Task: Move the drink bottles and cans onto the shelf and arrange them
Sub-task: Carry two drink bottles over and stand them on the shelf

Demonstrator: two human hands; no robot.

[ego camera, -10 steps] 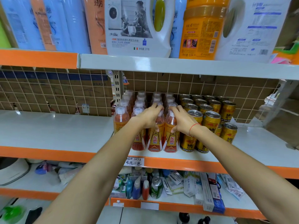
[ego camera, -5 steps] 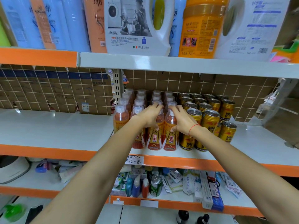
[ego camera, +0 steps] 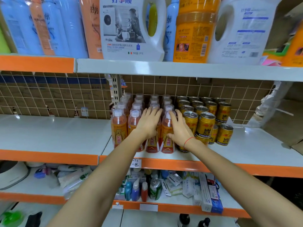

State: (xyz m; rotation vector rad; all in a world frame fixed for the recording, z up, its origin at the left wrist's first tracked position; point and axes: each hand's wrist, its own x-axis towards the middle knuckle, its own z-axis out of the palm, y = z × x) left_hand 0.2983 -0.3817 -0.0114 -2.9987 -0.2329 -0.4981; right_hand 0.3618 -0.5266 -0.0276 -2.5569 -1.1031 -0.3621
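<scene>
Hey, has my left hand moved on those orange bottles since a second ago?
Yes. The left hand no longer curls round the front bottles; its fingers have straightened and slid back over the caps toward the tiled back wall.

Single view, head-worn, wide-angle. Faces forward and slightly down at a store rack from standing close, within arm's reach of the middle shelf (ego camera: 54, 131). Both forearms enter from the bottom edge and converge at centre frame, where the left hand (ego camera: 148, 123) and right hand (ego camera: 179, 128) meet the front bottles (ego camera: 119, 126) beside the cans (ego camera: 205, 122). Upper shelf (ego camera: 164, 68) seen from just below, its underside edge crossing the upper third; jugs (ego camera: 131, 28) cropped by the top edge. Lower shelf (ego camera: 180, 208) seen from above at the bottom. Straight lines bowed toward the frame edges by the lens. No second view; no shared coverage.
</scene>
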